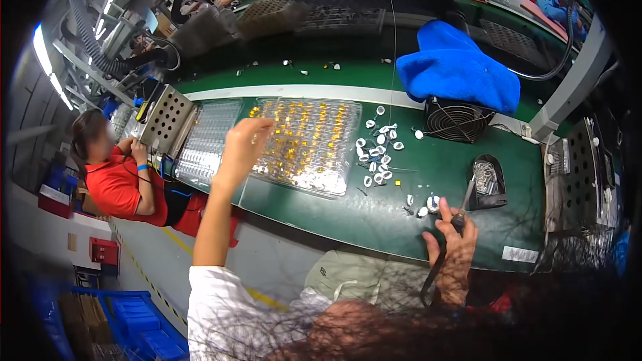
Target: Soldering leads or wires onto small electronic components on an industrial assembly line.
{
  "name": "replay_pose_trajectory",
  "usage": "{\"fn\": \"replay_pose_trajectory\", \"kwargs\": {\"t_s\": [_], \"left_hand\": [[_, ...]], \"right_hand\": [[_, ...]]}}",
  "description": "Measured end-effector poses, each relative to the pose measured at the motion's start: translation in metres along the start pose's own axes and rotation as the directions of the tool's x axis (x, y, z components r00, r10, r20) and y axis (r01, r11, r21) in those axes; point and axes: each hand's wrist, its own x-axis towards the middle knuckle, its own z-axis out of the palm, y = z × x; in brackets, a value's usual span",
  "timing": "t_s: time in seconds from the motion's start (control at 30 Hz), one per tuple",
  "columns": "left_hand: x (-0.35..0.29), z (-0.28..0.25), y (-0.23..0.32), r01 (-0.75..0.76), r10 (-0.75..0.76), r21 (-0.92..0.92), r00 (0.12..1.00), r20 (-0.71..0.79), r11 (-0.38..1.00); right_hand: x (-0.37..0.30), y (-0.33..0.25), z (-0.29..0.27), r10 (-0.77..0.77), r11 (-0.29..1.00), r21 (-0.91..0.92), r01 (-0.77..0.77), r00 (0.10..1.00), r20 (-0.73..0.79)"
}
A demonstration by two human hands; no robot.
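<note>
Fingers (257,128) of left hand (242,148): loosely curled over the near-left corner of the clear tray (304,144) holding yellow parts; whether they pinch a part cannot be told. Right of tray: loose white parts (376,154) scattered on green bench (401,207). Right hand (453,241): at the near bench edge, fingers closed around soldering iron (463,206), tip up, pointing toward black stand (488,184)

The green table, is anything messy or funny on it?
A bit. Small white ring parts lie scattered loose on the green table beside the clear tray, not sorted in its pockets. A few more sit near the right hand, which holds a soldering iron. The left hand reaches over the tray.
</note>
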Motion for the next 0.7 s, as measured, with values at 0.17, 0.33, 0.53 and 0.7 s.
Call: {"fn": "replay_pose_trajectory", "kwargs": {"t_s": [0.17,0.33,0.53,0.7], "left_hand": [[0.003,-0.016,-0.076,0.048,-0.051,0.133,0.999,0.016,0.99],[0.017,-0.008,-0.102,-0.077,0.066,0.177,0.996,0.066,0.981],[0.022,-0.006,-0.09,-0.021,-0.061,0.32,0.968,0.244,0.947],[0.025,-0.009,-0.094,-0.138,-0.037,0.469,0.938,0.345,0.872]], "right_hand": [[-0.002,0.005,0.004,-0.015,1.0,0.023,0.016,0.999,-0.043],[-0.006,0.007,0.007,0.004,0.999,0.053,-0.002,0.998,-0.056],[-0.007,0.009,0.007,-0.022,1.0,-0.001,0.022,0.999,-0.025],[-0.006,0.01,0.007,-0.028,0.998,0.06,0.03,0.999,-0.041]]}}
